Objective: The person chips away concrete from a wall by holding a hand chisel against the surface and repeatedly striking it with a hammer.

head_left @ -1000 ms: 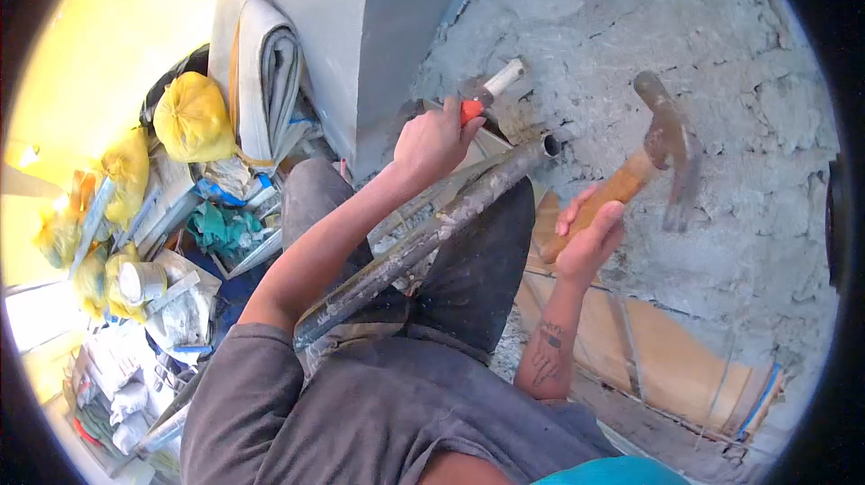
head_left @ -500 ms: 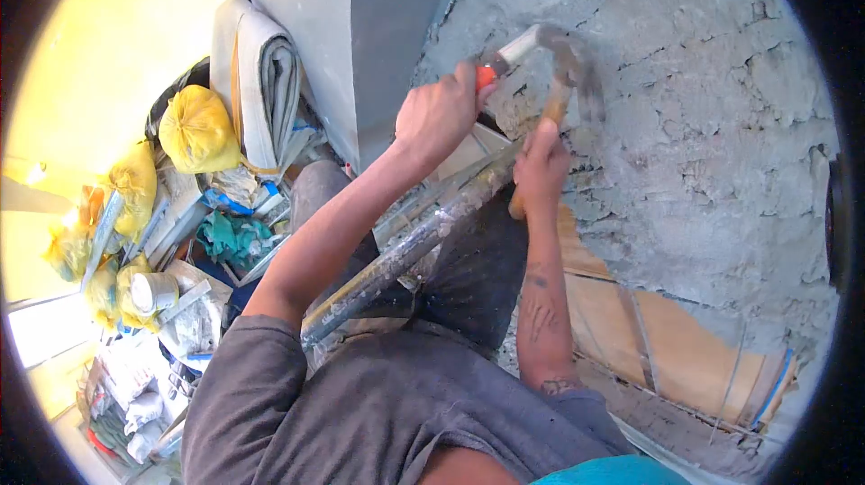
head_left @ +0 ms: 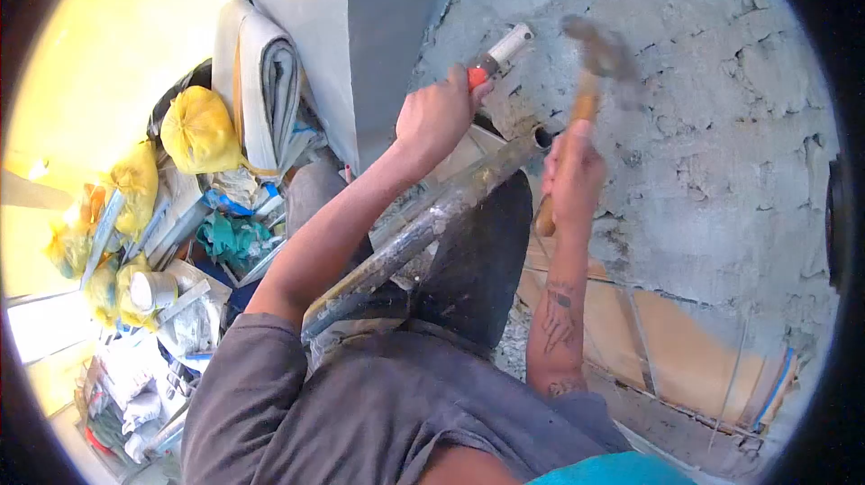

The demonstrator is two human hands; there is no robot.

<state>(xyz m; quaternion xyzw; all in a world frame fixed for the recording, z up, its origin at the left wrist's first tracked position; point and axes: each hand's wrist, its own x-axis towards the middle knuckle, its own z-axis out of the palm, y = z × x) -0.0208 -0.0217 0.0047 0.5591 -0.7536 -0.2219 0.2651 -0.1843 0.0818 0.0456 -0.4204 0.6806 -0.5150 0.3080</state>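
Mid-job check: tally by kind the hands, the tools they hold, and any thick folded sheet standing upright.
Hands: 2 (left hand, right hand)
Hammer: 1, right
Orange-gripped tool: 1, left
Folded sheet: 1
Total: 5

A building site: rough grey cement surface (head_left: 712, 179), yellow bags (head_left: 200, 131) amid scrap clutter (head_left: 191, 316).

free: between hammer (head_left: 587, 89) and orange-handled tool (head_left: 502, 54) | obstacle: pipe (head_left: 437, 217) beside right hand (head_left: 577, 174)
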